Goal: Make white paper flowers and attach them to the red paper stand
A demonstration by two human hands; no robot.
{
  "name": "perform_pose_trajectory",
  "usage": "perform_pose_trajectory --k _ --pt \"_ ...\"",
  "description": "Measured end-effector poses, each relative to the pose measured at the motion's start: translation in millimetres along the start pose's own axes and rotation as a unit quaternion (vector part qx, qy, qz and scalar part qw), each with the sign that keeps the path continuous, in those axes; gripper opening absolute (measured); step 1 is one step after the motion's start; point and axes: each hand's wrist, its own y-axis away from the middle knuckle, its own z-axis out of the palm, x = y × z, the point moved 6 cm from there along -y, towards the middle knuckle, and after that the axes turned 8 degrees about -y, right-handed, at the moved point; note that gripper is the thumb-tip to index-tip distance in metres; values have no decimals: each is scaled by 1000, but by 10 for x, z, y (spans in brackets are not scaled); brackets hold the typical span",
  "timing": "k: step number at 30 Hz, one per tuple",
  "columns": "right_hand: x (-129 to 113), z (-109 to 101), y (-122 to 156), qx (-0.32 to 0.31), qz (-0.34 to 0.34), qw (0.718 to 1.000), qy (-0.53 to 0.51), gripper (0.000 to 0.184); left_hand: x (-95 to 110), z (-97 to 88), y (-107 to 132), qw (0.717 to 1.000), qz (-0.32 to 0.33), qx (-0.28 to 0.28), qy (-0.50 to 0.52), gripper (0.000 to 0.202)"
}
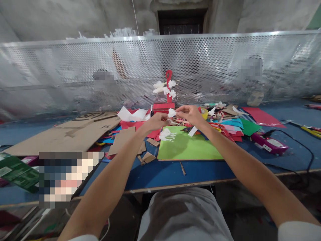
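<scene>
Both my arms reach forward over the blue table (175, 174). My left hand (156, 120) and my right hand (191, 114) are closed in pinches on a small white paper flower (172, 112) held between them. Just behind stands a red paper stem on a red base (163, 107), with several white paper flowers (164, 87) stuck to it. Under my hands lies a green paper sheet (188, 147) with a white fringed paper cut-out (167, 135) on it.
Brown cardboard sheets (67, 134) lie at the left, with smaller cardboard scraps. Coloured paper scraps (235, 129) pile up at the right. A pink glue gun (268, 143) with a black cord lies far right. A perforated metal screen (75, 73) walls the table's back.
</scene>
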Motion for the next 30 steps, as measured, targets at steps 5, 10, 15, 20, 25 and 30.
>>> perform_pose_trajectory --k 5,10,15,20,25,30 --pt "-99 53 8 7 -33 999 15 17 49 160 -26 984 -37 14 176 28" --pt "-115 91 20 5 -41 999 22 16 100 155 -6 953 -70 78 283 21" --pt "-85 92 24 4 -42 998 37 18 119 112 34 931 -88 112 336 18" --pt "-20 66 5 1 -37 999 22 19 120 113 36 924 -100 120 350 19" --pt "-1 53 -3 -3 -28 999 22 20 117 112 26 935 -97 99 328 22" --pt "-46 33 1 5 -41 998 52 19 95 46 12 964 -67 56 249 30"
